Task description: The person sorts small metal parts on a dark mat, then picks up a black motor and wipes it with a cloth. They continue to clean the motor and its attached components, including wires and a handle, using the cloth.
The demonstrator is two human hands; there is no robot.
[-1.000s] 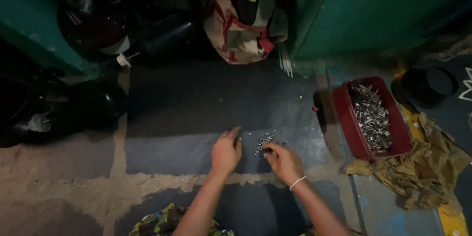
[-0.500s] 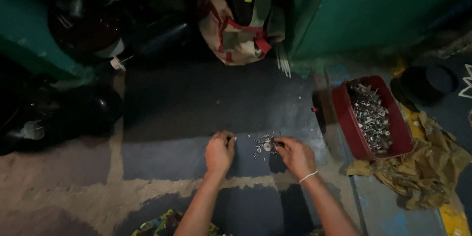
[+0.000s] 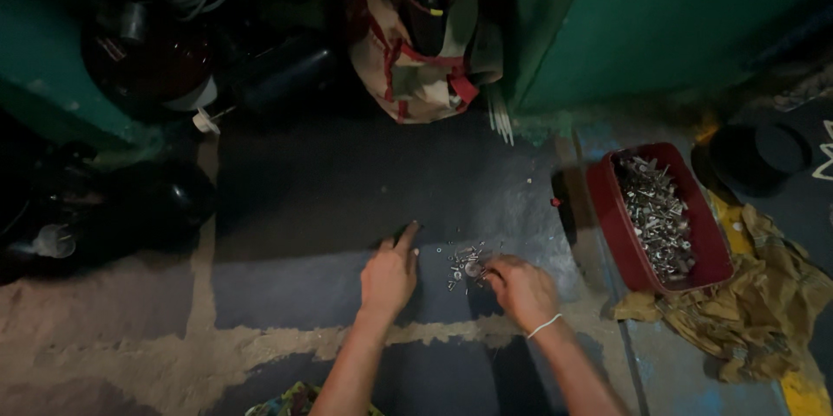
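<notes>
Metal fasteners [image 3: 467, 262], small and silver, heaped loosely on dark painted floor [image 3: 347, 190] directly between both hands. Left hand [image 3: 390, 275]: flat, palm down, fingers loosely spread and extended forward, holding nothing visible; positioned just left of heap. Right hand [image 3: 521, 290]: curled, fingertips pinched narrow at heap's right edge, touching or nearly touching pieces; whether a piece is gripped cannot be told. Heap roughly round, no clear long axis; nearer to right hand. White band [image 3: 545, 326] on right wrist.

Red rectangular tray [image 3: 607, 225], filled with similar metal parts, well to right of right hand, long axis running forward and away. Crumpled yellowish cloth [image 3: 764, 312] under and beyond tray. Cloth bag with red straps [image 3: 416, 69] far forward of both hands, against green panel [image 3: 659, 26]. Dark containers [image 3: 147, 60] forward-left of left hand.
</notes>
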